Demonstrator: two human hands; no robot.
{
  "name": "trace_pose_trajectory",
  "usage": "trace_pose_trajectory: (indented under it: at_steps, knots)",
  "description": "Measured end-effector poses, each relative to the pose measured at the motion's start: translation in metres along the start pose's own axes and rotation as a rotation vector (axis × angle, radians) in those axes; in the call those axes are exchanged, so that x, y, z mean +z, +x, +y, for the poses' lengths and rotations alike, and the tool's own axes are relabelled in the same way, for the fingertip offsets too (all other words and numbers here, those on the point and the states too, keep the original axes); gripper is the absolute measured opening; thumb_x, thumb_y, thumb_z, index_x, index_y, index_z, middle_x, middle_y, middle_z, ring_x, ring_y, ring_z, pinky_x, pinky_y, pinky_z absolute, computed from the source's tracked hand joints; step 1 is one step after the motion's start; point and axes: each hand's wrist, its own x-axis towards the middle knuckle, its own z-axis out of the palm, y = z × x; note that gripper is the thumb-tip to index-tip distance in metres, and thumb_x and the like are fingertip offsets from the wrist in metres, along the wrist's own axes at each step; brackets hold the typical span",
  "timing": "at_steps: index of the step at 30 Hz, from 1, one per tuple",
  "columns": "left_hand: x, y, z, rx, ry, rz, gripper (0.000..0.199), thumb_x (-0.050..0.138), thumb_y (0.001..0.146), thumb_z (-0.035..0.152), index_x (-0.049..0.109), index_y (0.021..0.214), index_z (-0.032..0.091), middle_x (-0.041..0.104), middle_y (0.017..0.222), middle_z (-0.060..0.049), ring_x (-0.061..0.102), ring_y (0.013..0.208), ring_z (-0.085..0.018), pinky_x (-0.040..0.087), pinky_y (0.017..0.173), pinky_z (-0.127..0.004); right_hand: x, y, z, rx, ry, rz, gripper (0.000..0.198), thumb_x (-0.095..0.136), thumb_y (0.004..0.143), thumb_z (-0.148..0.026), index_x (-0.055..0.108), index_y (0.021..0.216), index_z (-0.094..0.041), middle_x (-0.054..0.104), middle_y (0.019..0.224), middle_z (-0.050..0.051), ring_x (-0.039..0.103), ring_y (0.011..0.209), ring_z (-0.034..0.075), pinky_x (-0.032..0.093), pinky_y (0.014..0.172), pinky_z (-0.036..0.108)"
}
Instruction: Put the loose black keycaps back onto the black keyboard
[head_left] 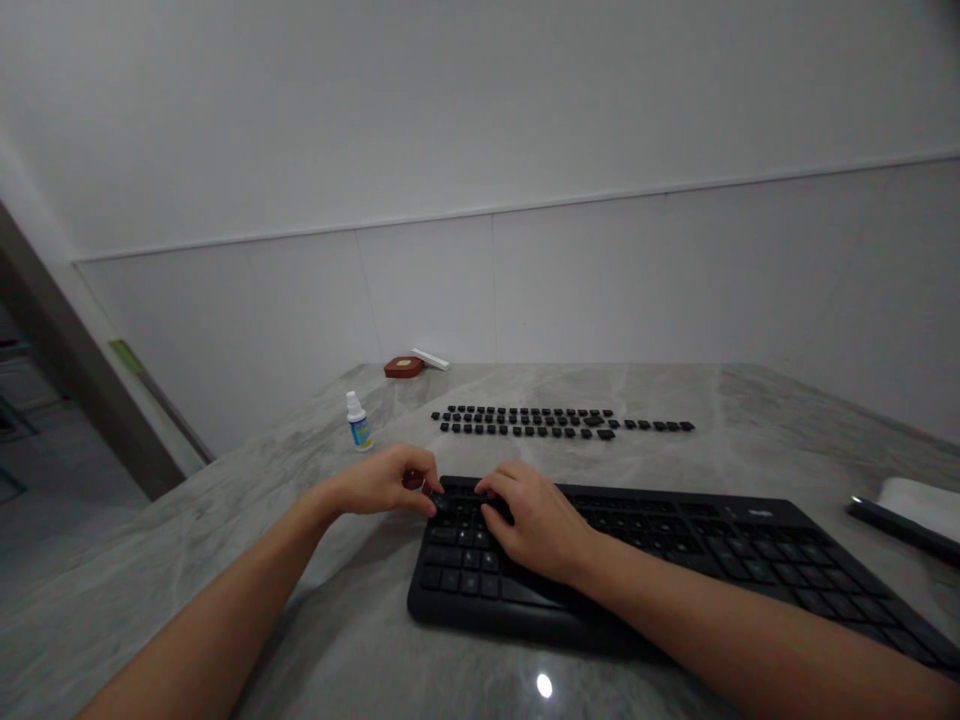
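A black keyboard (525, 620) lies on the marbled table, slanting toward the lower right. At its far left corner, the thumb and forefinger of my left hand (379, 482) pinch a small black keycap (441, 504). My right hand (536, 522) rests over the left part of the keys, thumb and forefinger curled toward each other. What sits between those two fingertips is dark and hard to make out. Beyond the keyboard, loose black keycaps (517, 420) stand in rows. Through the gap in my left hand's grip shows a small reddish-brown thing (412, 479).
A white bottle with a blue and yellow label (360, 425) stands left of the keycap rows. Farther back are a reddish-brown case (403, 367) and a white strip (431, 359) by the wall. A black, pen-like object (904, 528) and a white item (922, 505) lie at right.
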Motion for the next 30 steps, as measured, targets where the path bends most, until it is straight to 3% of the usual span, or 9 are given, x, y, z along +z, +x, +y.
trace_pose_trajectory:
  at_steps: [6,19,30]
  knots:
    - [0.0025,0.0009,-0.0045,-0.07,-0.066,-0.065,0.027,0.076,0.071,0.036,0.066,0.083,0.015,0.055,0.066,0.004,0.049,0.063,-0.011,0.036,0.058,-0.021,-0.0012,-0.0006,-0.0012,-0.075,-0.011,-0.037,0.023,0.055,0.084,-0.014,0.067,0.103,-0.014,0.063,0.095,0.009,0.057,0.093,0.021,0.048,0.086,0.035]
    - [0.0076,0.0016,0.0041,-0.047,-0.051,-0.095,0.027,0.075,0.072,0.038,0.065,0.081,0.015,0.06,0.072,0.002,0.052,0.067,-0.013,0.038,0.06,-0.022,-0.0073,0.0004,-0.0051,-0.318,0.02,-0.124,0.034,0.046,0.087,-0.01,0.063,0.117,-0.013,0.064,0.109,0.01,0.055,0.097,0.021,0.048,0.088,0.036]
    - [0.0059,0.0018,0.0043,-0.052,-0.116,-0.173,0.028,0.074,0.074,0.04,0.065,0.083,0.015,0.054,0.066,0.004,0.047,0.061,-0.011,0.033,0.055,-0.02,-0.0089,0.0006,-0.007,-0.37,0.017,-0.18,0.04,0.045,0.084,-0.005,0.064,0.118,-0.014,0.065,0.117,0.009,0.055,0.104,0.021,0.047,0.094,0.037]
